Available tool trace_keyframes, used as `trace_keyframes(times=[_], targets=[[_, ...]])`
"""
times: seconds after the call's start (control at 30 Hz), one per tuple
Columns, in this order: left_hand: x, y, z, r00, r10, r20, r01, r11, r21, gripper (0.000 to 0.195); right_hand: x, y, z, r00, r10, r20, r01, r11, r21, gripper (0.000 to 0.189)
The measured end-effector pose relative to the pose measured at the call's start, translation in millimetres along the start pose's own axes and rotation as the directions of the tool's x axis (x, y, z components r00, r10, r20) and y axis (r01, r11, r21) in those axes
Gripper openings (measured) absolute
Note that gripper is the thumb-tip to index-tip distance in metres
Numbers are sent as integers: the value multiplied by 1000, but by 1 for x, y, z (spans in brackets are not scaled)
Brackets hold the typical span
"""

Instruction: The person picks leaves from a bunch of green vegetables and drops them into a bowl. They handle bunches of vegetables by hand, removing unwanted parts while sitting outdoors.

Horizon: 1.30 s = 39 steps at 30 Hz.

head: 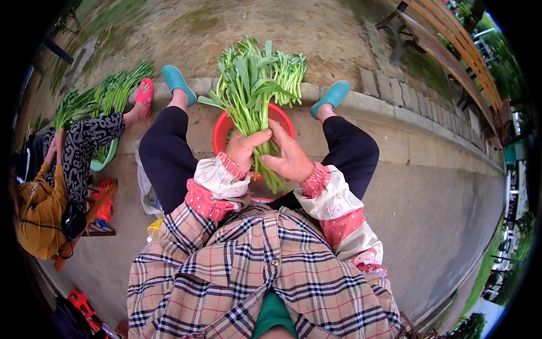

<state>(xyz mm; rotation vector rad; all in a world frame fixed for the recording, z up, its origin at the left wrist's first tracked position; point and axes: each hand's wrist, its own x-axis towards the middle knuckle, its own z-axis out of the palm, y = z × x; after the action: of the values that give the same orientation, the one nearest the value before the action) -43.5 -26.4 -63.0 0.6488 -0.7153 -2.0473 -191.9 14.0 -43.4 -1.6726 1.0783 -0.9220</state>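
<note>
My left hand (244, 148) and my right hand (290, 154) both grip a bunch of leafy green vegetable stalks (250, 91) between my knees. The leaves point away from me and the cut stem ends come out below my palms. Under the bunch stands a red plastic basin (283, 115) with some greens inside, partly hidden by my hands and the stalks. Beyond it, more bundled leafy stalks (290, 74) lie on the kerb, right of the held bunch.
At the left a seated person (46, 203) holds greens (74, 108) beside a pale green basin (111, 156). Long stalks (123, 87) lie on the kerb (381, 106). A plastic bag (146, 190) and a yellow-labelled bottle (154, 229) stand left of me. A wooden bench (453, 63) stands at the upper right.
</note>
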Motion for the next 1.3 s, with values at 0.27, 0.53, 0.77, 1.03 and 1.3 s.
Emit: trace_keyframes(times=[0.27,0.53,0.77,1.03,1.3], targets=[[-2,11,-13,999,-17,42,14,997,78,38,2,-20,-1,1000,6,-22,-7,999,-48,77],[-10,50,-10,999,-36,16,33,987,157,32,-11,-8,-19,978,128,-161,-112,988,107,56],[-18,95,-12,984,11,177,-91,888,450,32,-13,-9,-31,950,197,-241,-84,908,409,47],[-19,107,-11,983,30,181,-135,783,607,38,-10,-24,-21,979,179,-99,-111,873,475,44],[-15,108,-8,959,184,217,-281,503,817,28,-14,-25,-15,976,210,-54,-157,855,494,43]])
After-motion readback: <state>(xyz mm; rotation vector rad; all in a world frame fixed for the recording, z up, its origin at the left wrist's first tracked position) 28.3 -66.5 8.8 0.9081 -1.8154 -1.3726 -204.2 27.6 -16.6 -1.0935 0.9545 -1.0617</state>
